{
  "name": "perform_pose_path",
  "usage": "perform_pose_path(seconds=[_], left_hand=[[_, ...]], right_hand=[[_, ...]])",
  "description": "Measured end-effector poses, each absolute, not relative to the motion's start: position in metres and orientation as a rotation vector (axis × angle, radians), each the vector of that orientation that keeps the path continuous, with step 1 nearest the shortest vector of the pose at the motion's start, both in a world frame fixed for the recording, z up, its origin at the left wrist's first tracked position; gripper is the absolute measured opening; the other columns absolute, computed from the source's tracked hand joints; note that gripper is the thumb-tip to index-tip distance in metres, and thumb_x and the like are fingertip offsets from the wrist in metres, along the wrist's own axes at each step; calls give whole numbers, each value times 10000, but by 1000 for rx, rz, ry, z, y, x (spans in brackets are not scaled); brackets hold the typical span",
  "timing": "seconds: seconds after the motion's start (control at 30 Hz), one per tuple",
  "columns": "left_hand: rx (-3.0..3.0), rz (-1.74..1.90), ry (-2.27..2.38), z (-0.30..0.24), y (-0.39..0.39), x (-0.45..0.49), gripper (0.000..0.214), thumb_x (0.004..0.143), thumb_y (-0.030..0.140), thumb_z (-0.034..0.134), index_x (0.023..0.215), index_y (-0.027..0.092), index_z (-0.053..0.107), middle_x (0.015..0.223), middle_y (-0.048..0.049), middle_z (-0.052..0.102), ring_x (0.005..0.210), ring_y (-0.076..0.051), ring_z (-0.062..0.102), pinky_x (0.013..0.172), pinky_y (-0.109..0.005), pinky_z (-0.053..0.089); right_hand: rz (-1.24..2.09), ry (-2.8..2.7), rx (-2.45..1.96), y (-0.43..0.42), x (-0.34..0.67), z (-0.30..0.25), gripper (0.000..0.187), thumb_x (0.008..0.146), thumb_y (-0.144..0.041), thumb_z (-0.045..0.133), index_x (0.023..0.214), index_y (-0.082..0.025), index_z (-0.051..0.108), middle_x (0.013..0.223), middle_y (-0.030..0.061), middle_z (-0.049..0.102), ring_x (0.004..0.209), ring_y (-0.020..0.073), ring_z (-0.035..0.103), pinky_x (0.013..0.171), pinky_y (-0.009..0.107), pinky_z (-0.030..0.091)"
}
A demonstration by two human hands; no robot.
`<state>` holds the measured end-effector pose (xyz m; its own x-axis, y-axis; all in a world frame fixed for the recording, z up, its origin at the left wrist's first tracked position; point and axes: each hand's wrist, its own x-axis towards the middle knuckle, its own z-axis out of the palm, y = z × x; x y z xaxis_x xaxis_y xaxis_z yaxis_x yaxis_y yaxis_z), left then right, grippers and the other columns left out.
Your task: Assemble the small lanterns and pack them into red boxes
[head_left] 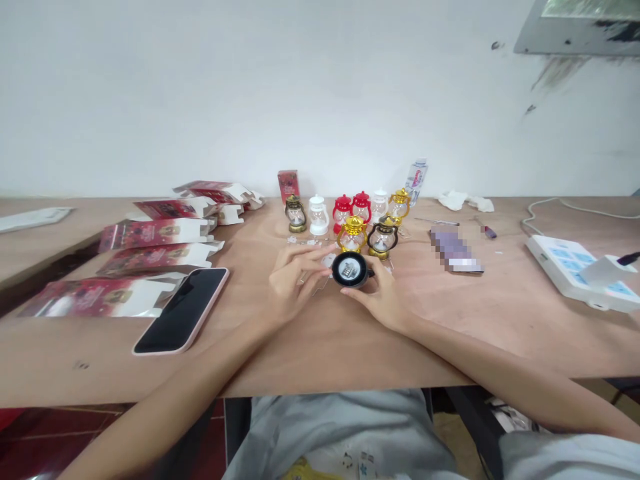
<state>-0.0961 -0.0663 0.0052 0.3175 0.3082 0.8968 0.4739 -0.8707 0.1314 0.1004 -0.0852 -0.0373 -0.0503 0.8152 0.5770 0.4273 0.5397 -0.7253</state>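
Between my hands, a small black lantern (pixel 350 269) is tipped so its round underside faces me, showing a white inner part with metallic pieces. My right hand (pixel 383 293) grips it from the right, thumb at the near edge. From the left, the fingertips of my left hand (pixel 295 280) close against its rim; whether they also pinch something small is unclear. Just behind stand a gold lantern (pixel 352 235) and a bronze lantern (pixel 383 238). Farther back are red lanterns (pixel 343 213), a white lantern (pixel 319 215) and another bronze lantern (pixel 296 215).
Flattened red boxes (pixel 150 233) lie along the left, beside a phone (pixel 183 310) with a pink case. An upright red box (pixel 289 185) stands near the wall. To the right are a pixelated purple item (pixel 454 249), white tissues (pixel 453 199) and a power strip (pixel 575 263) with a plugged-in adapter.
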Motion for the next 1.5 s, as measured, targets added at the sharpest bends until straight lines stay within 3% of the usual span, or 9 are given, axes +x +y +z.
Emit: perform_pose_path(seconds=[0.2,0.4,0.53,0.83,1.0,1.37,1.5], left_hand=[[-2420,-1624,-738,0,-61,-93,88,932,240,485,857,198,466,1093,-100,690,1116,-187,602,921,-440,492],[-2431,-1594,-591,-1,-60,-95,132,866,275,607,919,200,512,966,-62,700,894,-154,659,733,-303,522],[-2404,-1481,-596,7,-65,-96,190,840,274,644,1003,198,581,911,-41,721,829,-149,669,731,-295,511],[-2532,-1714,-785,14,-76,-92,90,815,249,668,834,164,645,961,-69,727,877,-162,686,772,-291,544],[-2599,-1832,-772,13,-73,-87,78,806,255,677,795,177,684,826,-34,727,741,-129,667,671,-245,527],[-2493,-1388,-711,16,-72,-92,112,861,268,612,845,218,711,860,-32,705,755,-144,522,678,-302,405],[-2491,-1393,-666,17,-73,-93,96,842,277,640,878,240,720,861,-18,720,748,-146,516,681,-310,387]], right_hand=[[443,-1672,-1066,-85,100,-37,529,702,-382,743,1147,-221,507,1132,79,631,1046,246,598,910,427,483],[438,-1683,-1058,-85,100,-38,521,704,-389,743,1134,-218,504,1114,76,635,1027,239,603,893,413,493],[443,-1698,-1055,-85,100,-38,526,709,-387,740,1145,-217,498,1124,76,631,1032,239,600,900,415,488],[459,-1710,-1055,-86,100,-37,522,713,-374,739,1148,-218,496,1138,78,629,1045,242,599,906,409,483],[434,-1736,-1049,-87,100,-35,500,725,-353,732,1144,-215,496,1133,75,632,1041,236,600,904,400,485],[382,-1817,-956,-89,98,-33,421,780,-312,684,1148,-234,497,1115,67,622,1024,218,598,884,382,492],[380,-1812,-959,-88,98,-32,416,776,-321,686,1138,-232,502,1109,71,623,1030,227,598,892,396,491]])
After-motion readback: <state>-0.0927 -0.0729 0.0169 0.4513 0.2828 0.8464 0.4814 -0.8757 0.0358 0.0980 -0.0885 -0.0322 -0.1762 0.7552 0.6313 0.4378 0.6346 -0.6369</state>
